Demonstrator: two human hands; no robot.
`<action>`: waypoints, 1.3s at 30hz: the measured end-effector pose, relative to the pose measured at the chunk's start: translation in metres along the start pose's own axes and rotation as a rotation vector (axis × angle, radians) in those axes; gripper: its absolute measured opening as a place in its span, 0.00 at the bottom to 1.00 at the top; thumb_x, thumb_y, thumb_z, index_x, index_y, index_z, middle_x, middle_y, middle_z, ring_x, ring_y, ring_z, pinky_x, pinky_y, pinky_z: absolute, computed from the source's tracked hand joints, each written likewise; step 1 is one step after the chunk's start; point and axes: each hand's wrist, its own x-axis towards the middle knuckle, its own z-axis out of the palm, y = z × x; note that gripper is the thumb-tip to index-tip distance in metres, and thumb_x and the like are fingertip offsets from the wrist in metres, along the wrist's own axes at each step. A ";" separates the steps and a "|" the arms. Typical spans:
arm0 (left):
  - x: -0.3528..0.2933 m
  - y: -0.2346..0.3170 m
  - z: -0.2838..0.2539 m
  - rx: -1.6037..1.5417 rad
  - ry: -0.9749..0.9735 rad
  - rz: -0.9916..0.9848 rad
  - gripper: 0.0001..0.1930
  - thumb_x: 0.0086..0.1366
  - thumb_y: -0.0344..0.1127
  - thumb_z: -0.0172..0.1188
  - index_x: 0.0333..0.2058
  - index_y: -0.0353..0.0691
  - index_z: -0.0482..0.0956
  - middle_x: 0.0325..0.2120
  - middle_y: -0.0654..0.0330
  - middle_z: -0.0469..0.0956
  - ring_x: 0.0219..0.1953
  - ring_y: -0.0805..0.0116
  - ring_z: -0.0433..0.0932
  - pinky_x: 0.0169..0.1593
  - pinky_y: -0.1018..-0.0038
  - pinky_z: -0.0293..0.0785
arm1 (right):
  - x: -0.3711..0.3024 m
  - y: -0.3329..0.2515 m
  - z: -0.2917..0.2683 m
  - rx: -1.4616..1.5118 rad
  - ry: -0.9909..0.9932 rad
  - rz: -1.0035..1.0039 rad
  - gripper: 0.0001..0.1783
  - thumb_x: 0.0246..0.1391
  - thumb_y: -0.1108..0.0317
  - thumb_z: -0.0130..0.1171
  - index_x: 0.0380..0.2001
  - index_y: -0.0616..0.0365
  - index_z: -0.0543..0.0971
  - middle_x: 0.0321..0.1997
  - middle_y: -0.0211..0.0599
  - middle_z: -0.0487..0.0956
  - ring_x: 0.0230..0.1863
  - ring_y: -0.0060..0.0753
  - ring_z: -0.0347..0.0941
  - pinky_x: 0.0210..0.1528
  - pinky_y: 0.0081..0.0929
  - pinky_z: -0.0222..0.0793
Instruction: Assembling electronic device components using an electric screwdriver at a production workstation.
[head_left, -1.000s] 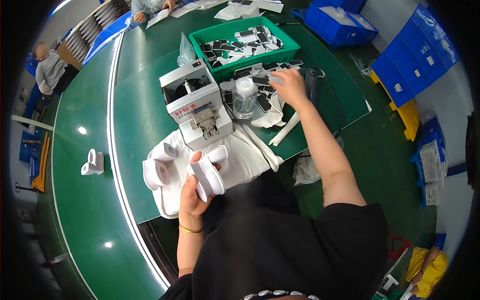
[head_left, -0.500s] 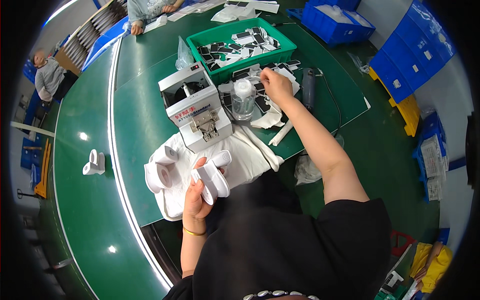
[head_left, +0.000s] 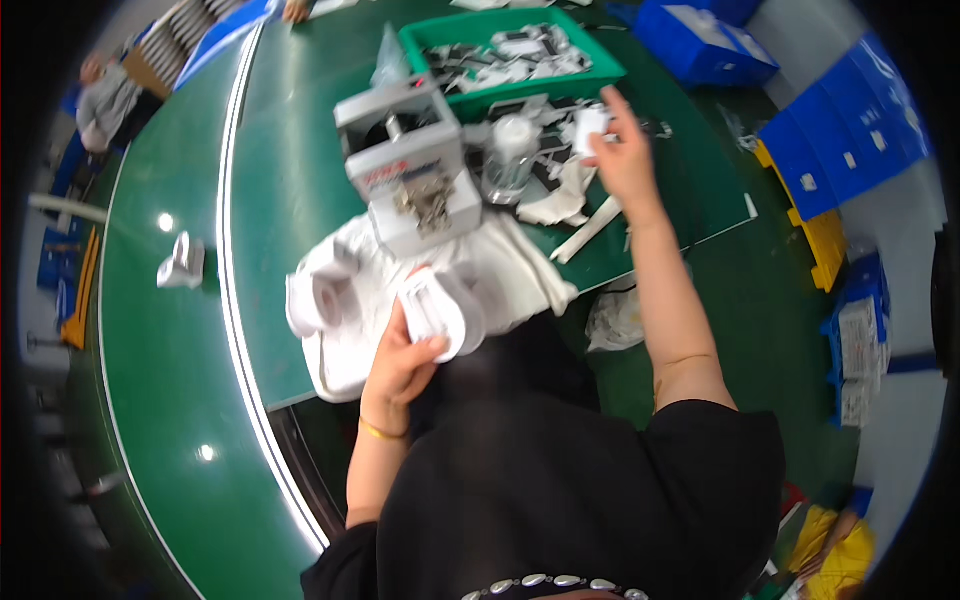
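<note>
My left hand [head_left: 398, 365] grips a white plastic housing [head_left: 432, 312] with a rounded base, its flat underside with a recess turned up. Another white plastic part [head_left: 318, 300] stands beside it on a white cloth [head_left: 350, 365]. My right hand [head_left: 630, 165] pinches a small white rectangular piece [head_left: 590, 132] between thumb and fingers, over a heap of black and white pieces. Left of that hand is a clear bottle with a white cap [head_left: 513, 150]. A grey-white bench machine [head_left: 408, 175] rises behind the cloth. Motion blurs the finer details.
Behind the machine sits a green bin [head_left: 545, 92] full of black and white pieces. One more white part [head_left: 182, 262] rests on the green surface at left, past a bright strip [head_left: 228, 200]. Blue crates [head_left: 705, 50] stand at far right. A person [head_left: 112, 100] is at far left.
My right hand has drawn back rightward from the heap, now with a white rectangular piece in it. My left hand has turned the housing so its recessed underside shows. The whole view has shifted.
</note>
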 end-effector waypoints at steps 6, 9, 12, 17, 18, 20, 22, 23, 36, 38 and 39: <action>0.005 0.004 0.012 0.099 -0.051 0.001 0.50 0.48 0.18 0.68 0.67 0.42 0.51 0.57 0.60 0.66 0.57 0.66 0.69 0.59 0.69 0.68 | -0.041 -0.044 -0.014 0.053 -0.112 0.076 0.33 0.56 0.78 0.51 0.66 0.51 0.62 0.45 0.38 0.77 0.38 0.26 0.76 0.33 0.20 0.77; 0.001 0.007 0.017 0.179 -0.026 0.021 0.50 0.48 0.19 0.69 0.67 0.43 0.51 0.57 0.60 0.66 0.57 0.67 0.68 0.59 0.70 0.67 | -0.056 -0.043 -0.013 0.076 -0.203 0.135 0.16 0.59 0.75 0.52 0.50 0.60 0.78 0.42 0.31 0.77 0.38 0.21 0.76 0.36 0.21 0.78; -0.001 0.010 0.021 0.260 -0.031 0.059 0.51 0.48 0.19 0.69 0.68 0.44 0.50 0.57 0.59 0.65 0.57 0.67 0.68 0.60 0.70 0.66 | -0.064 -0.038 -0.011 0.040 -0.232 0.098 0.11 0.58 0.75 0.56 0.44 0.62 0.80 0.36 0.29 0.76 0.36 0.18 0.75 0.38 0.16 0.74; -0.004 0.011 0.019 0.335 -0.015 0.128 0.48 0.52 0.20 0.67 0.68 0.44 0.49 0.56 0.56 0.67 0.57 0.66 0.68 0.60 0.68 0.65 | -0.073 -0.031 -0.008 -0.153 -0.194 0.080 0.11 0.55 0.74 0.61 0.42 0.65 0.81 0.33 0.24 0.73 0.34 0.15 0.70 0.38 0.12 0.66; -0.004 0.011 0.019 0.334 -0.010 0.127 0.48 0.52 0.20 0.67 0.68 0.44 0.49 0.56 0.56 0.67 0.57 0.66 0.68 0.60 0.68 0.65 | -0.075 -0.032 -0.007 -0.201 -0.190 0.120 0.12 0.55 0.74 0.63 0.43 0.66 0.80 0.33 0.24 0.73 0.33 0.15 0.69 0.38 0.12 0.63; -0.006 0.010 0.018 0.355 0.018 0.148 0.47 0.55 0.19 0.62 0.69 0.44 0.46 0.54 0.55 0.68 0.56 0.66 0.69 0.58 0.70 0.66 | -0.084 -0.046 0.014 -0.032 -0.145 0.121 0.14 0.55 0.75 0.62 0.45 0.66 0.79 0.34 0.24 0.74 0.32 0.14 0.69 0.37 0.12 0.63; -0.008 0.010 0.016 0.408 0.030 0.172 0.46 0.54 0.18 0.60 0.68 0.43 0.46 0.50 0.56 0.70 0.51 0.68 0.70 0.55 0.71 0.66 | -0.090 -0.053 0.025 0.134 -0.094 0.119 0.15 0.55 0.75 0.61 0.47 0.66 0.78 0.34 0.24 0.74 0.32 0.14 0.68 0.37 0.13 0.64; -0.008 0.011 0.015 0.463 0.041 0.198 0.45 0.53 0.18 0.58 0.67 0.42 0.46 0.47 0.56 0.72 0.47 0.69 0.72 0.53 0.73 0.67 | -0.092 -0.054 0.027 0.154 -0.136 0.099 0.17 0.55 0.75 0.62 0.49 0.65 0.77 0.34 0.25 0.75 0.32 0.14 0.70 0.35 0.13 0.65; -0.017 0.029 0.022 1.122 0.005 0.209 0.41 0.46 0.24 0.62 0.60 0.42 0.53 0.42 0.46 0.77 0.32 0.58 0.79 0.38 0.70 0.75 | -0.112 -0.084 0.070 0.461 -0.893 0.252 0.15 0.48 0.66 0.70 0.34 0.65 0.79 0.38 0.39 0.80 0.43 0.25 0.74 0.47 0.24 0.69; -0.014 0.025 0.018 1.044 0.010 0.344 0.41 0.48 0.24 0.63 0.60 0.41 0.53 0.40 0.48 0.77 0.34 0.62 0.78 0.39 0.72 0.75 | -0.119 -0.093 0.085 0.466 -0.923 0.143 0.18 0.54 0.56 0.65 0.31 0.63 0.78 0.45 0.48 0.80 0.54 0.39 0.73 0.60 0.37 0.62; -0.012 0.026 0.014 0.710 0.048 0.228 0.41 0.50 0.25 0.64 0.61 0.41 0.53 0.40 0.50 0.77 0.35 0.65 0.78 0.40 0.72 0.74 | -0.121 -0.092 0.092 0.429 -0.916 0.026 0.17 0.56 0.56 0.62 0.33 0.62 0.76 0.46 0.48 0.80 0.56 0.42 0.72 0.63 0.42 0.58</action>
